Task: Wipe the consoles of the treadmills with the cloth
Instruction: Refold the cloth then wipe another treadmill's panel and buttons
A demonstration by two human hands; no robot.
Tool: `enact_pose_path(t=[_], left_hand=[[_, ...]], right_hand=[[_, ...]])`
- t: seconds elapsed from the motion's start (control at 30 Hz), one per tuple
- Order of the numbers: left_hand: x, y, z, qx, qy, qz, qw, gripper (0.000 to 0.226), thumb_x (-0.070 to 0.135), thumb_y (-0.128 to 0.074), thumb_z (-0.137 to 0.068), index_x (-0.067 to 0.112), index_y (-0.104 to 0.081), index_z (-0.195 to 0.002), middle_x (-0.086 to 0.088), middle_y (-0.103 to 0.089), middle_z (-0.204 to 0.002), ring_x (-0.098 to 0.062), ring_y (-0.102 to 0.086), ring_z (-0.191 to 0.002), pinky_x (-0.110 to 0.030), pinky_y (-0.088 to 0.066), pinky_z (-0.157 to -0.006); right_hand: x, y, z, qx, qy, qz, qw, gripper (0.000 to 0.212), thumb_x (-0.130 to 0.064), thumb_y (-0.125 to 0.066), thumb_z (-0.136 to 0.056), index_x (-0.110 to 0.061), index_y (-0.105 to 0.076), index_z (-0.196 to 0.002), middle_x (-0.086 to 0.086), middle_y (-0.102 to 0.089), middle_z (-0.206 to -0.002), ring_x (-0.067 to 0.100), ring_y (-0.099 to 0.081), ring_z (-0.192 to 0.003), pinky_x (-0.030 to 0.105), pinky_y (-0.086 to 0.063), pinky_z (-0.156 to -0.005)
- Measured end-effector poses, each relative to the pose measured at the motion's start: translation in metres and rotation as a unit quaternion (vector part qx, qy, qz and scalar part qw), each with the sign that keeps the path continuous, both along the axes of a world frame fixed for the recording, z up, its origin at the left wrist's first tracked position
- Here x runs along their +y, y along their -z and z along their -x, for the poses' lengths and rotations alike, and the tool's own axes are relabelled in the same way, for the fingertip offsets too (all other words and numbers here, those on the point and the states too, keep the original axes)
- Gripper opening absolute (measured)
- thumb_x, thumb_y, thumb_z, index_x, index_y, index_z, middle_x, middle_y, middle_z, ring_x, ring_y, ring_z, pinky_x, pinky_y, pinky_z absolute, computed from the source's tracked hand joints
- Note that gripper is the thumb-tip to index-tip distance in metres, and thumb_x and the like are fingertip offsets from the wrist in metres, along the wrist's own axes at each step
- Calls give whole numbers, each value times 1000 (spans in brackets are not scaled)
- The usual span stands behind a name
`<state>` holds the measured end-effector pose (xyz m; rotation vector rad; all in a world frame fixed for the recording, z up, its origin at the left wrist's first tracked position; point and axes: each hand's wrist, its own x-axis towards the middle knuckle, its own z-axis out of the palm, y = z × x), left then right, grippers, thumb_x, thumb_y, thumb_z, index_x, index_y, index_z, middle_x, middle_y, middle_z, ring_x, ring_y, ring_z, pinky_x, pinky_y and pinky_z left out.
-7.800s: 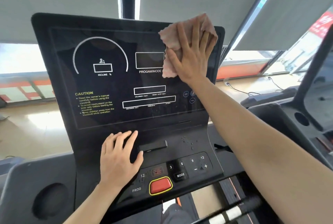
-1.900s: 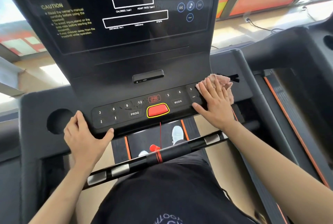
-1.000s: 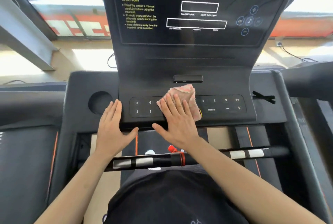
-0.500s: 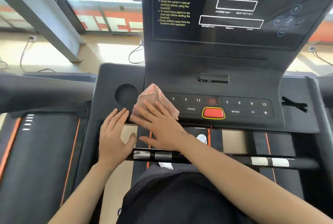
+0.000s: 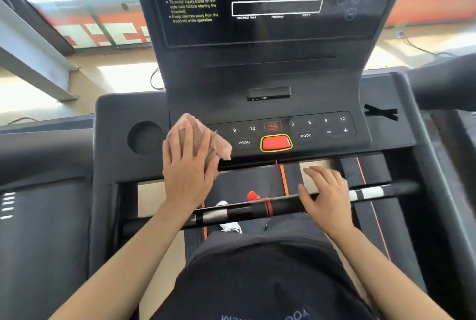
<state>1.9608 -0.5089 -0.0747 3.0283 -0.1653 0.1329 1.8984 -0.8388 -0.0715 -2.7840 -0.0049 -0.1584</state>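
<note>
The black treadmill console [image 5: 257, 75] rises in front of me, its dark display at the top and a button panel [image 5: 322, 126] with a red stop button [image 5: 276, 142] below. A crumpled pink cloth [image 5: 219, 143] lies on the left end of the button panel. My left hand [image 5: 189, 165] presses flat on the cloth, covering most of it. My right hand [image 5: 327, 196] is lower right, over the front handlebar [image 5: 231, 212], fingers spread and holding nothing.
A round cup holder [image 5: 145, 136] sits left of the cloth. A red safety cord and clip [image 5: 252, 194] hang at the handlebar's middle. Another treadmill's deck [image 5: 46, 216] is on the left, and a dark handrail [image 5: 443, 88] on the right.
The cloth went from the display down to the button panel and swept from right to left. It has passed from my right hand to my left; my right hand has dropped back over the handlebar.
</note>
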Motion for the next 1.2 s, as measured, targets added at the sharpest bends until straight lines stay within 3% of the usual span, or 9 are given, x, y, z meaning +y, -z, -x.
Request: enact_pose_path(t=[0.13, 0.27, 0.47, 0.73, 0.83, 0.93, 1.07, 1.13, 1.2], left_hand=[[-23, 0, -4, -2, 66, -24, 998, 62, 49, -23, -110, 19, -20, -164, -8, -18, -172, -33, -10, -160, -57, -17, -125], [-61, 0, -16, 2, 131, -33, 991, 63, 47, -27, -110, 17, -17, -164, -5, -15, -173, -31, -9, -160, -55, -16, -127], [-117, 4, -31, -6, 208, -59, 976, 65, 47, -28, -111, 13, -15, -164, -5, -13, -173, -30, -9, -160, -50, -18, -128], [-197, 4, -51, -29, 296, -72, 952, 61, 40, -36, -107, 13, -28, -161, -8, -26, -170, -34, -23, -157, -48, -24, -127], [-232, 2, -58, -21, 339, -81, 937, 61, 37, -29, -108, 11, -22, -163, -8, -18, -172, -31, -18, -159, -47, -20, -128], [-267, -3, -68, -19, 381, -82, 921, 59, 31, -31, -108, 8, -22, -162, -10, -19, -171, -29, -19, -158, -45, -21, -129], [-305, -6, -79, -54, 442, -32, 895, 55, 11, -55, -101, 5, -43, -154, -12, -41, -162, -30, -39, -151, -44, -35, -123], [-322, -14, -69, -62, 447, 19, 892, 44, 13, -58, -99, 12, -59, -143, -7, -57, -151, -27, -55, -138, -42, -50, -109], [-336, -30, -46, 0, 443, 70, 894, 30, 32, -51, -101, 31, -64, -127, 2, -69, -134, -23, -69, -116, -41, -58, -89]], right_hand=[[-40, 6, 14, 138, 131, 96, 977, 63, -70, -51, -85, -24, -66, -126, 2, -61, -135, 34, -45, -130, 53, -31, -107], [-57, 16, 27, 144, 161, 111, 970, 71, -80, -46, -82, -22, -70, -115, 7, -63, -130, 39, -37, -137, 56, -23, -113], [-62, 20, 35, 103, 124, 61, 985, 70, -75, -44, -84, -20, -73, -115, 8, -68, -123, 42, -43, -135, 59, -24, -113], [-91, 27, 49, 133, 17, -4, 991, 69, -65, -35, -91, -26, -53, -146, 1, -43, -158, 33, -22, -154, 55, -10, -123], [-102, 24, 57, 117, -3, -40, 992, 62, -54, -45, -96, -26, -46, -151, 1, -35, -164, 27, -15, -158, 48, -5, -126], [-107, 21, 68, 88, -2, -85, 993, 55, -41, -59, -95, -23, -50, -147, 2, -37, -164, 23, -18, -157, 47, -16, -126], [-112, 16, 91, 87, 35, -142, 985, 52, -35, -62, -97, -23, -52, -147, 0, -34, -165, 22, -24, -156, 48, -27, -121], [-117, 15, 105, 101, 67, -169, 978, 54, -40, -56, -97, -23, -51, -148, 0, -36, -164, 23, -31, -152, 46, -32, -118], [-125, 14, 121, 110, 109, -197, 968, 59, -45, -49, -93, -24, -53, -147, 0, -42, -160, 24, -42, -145, 43, -37, -113]])
